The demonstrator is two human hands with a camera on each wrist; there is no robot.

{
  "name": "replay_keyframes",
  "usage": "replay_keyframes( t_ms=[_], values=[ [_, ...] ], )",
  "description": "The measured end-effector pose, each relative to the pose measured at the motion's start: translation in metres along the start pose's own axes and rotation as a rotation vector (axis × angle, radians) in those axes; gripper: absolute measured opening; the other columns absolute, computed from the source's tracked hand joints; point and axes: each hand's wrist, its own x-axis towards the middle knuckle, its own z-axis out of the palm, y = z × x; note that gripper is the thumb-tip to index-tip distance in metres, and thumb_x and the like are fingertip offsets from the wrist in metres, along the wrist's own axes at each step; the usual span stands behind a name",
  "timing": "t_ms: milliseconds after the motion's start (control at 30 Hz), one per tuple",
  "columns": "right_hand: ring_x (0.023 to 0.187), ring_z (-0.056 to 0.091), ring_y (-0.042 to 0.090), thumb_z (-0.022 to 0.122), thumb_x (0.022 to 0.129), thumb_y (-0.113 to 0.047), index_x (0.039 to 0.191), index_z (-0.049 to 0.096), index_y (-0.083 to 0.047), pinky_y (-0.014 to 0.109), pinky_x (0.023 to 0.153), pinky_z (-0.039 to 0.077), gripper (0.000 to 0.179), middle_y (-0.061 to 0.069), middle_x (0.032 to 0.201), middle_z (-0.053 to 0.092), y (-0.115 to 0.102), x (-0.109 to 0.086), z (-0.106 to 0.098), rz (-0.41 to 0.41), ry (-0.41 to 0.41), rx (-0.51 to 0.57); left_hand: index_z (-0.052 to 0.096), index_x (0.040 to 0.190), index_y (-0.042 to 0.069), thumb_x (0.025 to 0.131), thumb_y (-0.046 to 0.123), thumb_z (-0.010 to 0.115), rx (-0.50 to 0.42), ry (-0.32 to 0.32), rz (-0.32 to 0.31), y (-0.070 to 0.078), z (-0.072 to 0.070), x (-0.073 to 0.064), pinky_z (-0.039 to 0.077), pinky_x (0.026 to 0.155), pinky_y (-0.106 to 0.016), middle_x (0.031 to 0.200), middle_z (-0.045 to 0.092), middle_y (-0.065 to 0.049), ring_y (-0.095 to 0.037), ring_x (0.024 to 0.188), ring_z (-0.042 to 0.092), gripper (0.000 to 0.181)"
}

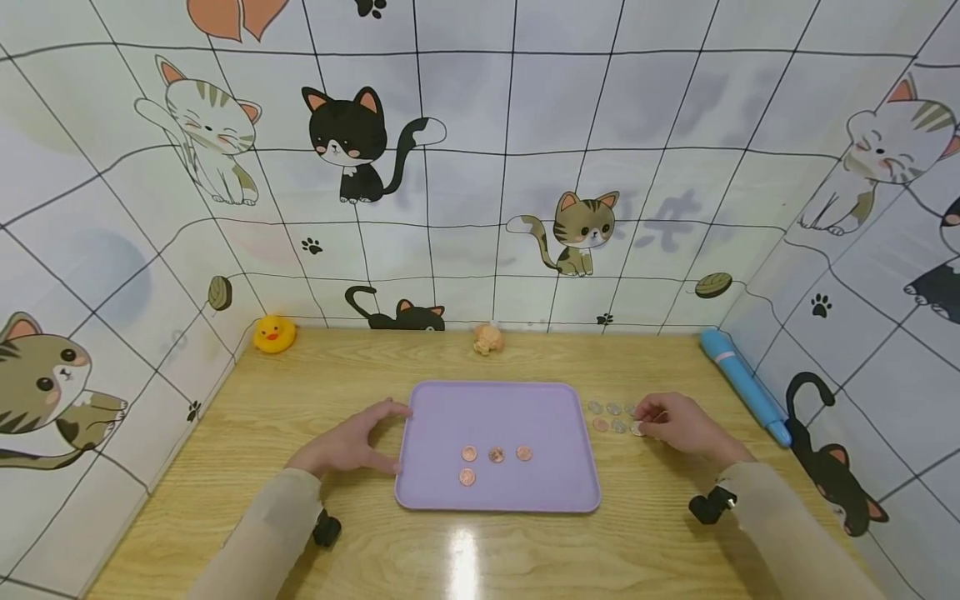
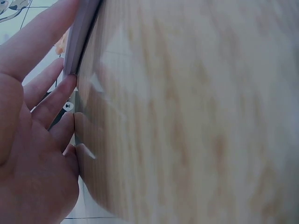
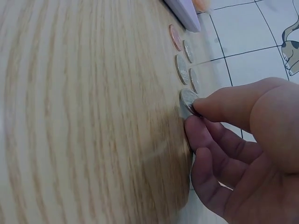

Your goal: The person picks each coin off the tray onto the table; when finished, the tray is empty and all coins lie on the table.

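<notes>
On the light purple tray lie several copper-coloured coins, most of them in a short row. My left hand rests at the tray's left edge, fingertips and thumb spread along the rim. Just right of the tray, my right hand pinches a silver coin between thumb and fingers, close over the table. In the right wrist view this coin stands tilted. Beside it lie two short rows of coins, mostly silver coins with one copper-coloured coin.
A yellow rubber duck sits at the back left of the wooden table. Behind the tray is a small orange-tan figure. A blue pen-shaped object lies along the right wall. Cat-patterned walls enclose the table's back and sides.
</notes>
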Motion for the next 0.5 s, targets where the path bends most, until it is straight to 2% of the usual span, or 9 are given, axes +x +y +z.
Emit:
replay_keyframes(
  t_ms=[267, 500],
  values=[
    [0.079, 0.06, 0.012, 0.078, 0.094, -0.008, 0.097, 0.07, -0.008, 0.026, 0.066, 0.051, 0.008, -0.001, 0.089, 0.069, -0.002, 0.0, 0.0037, -0.005, 0.029, -0.057, 0.053, 0.149, 0.025, 0.077, 0.03, 0.096, -0.003, 0.0, 0.004, 0.0005, -0.0006, 0.0002, 0.007, 0.124, -0.073, 0.174, 0.019, -0.019, -0.048, 0.16, 0.009, 0.084],
    [0.078, 0.059, 0.013, 0.08, 0.093, -0.013, 0.102, 0.07, -0.008, 0.025, 0.062, 0.051, 0.013, -0.001, 0.09, 0.068, 0.0032, -0.0008, 0.0051, 0.005, 0.016, -0.045, 0.054, 0.149, 0.025, 0.077, 0.028, 0.096, -0.007, 0.003, 0.007, -0.0006, -0.0004, 0.0002, 0.007, 0.124, -0.073, 0.174, 0.019, -0.019, -0.048, 0.16, 0.009, 0.084]
  ],
)
